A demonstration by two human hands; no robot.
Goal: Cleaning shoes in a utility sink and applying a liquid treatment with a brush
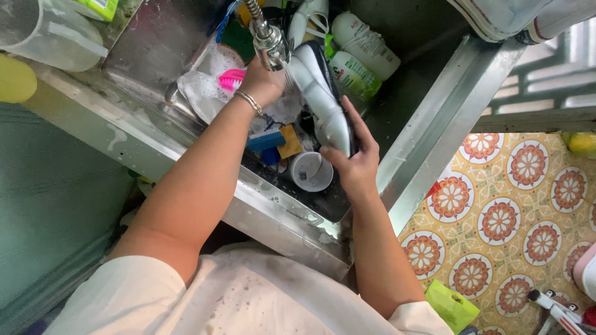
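A single head-worn camera looks steeply down from close above the person's own chest and forearms, facing into the stainless steel sink (406,142), with the patterned orange tiled floor (515,211) at right.

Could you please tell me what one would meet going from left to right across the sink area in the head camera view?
Clear plastic jug → pink brush → left hand → grey shoe → right hand → steel sink rim → patterned floor tiles.

Soft, even daylight, mild glare on the steel sink rim (428,118), wide-angle bending at edges.
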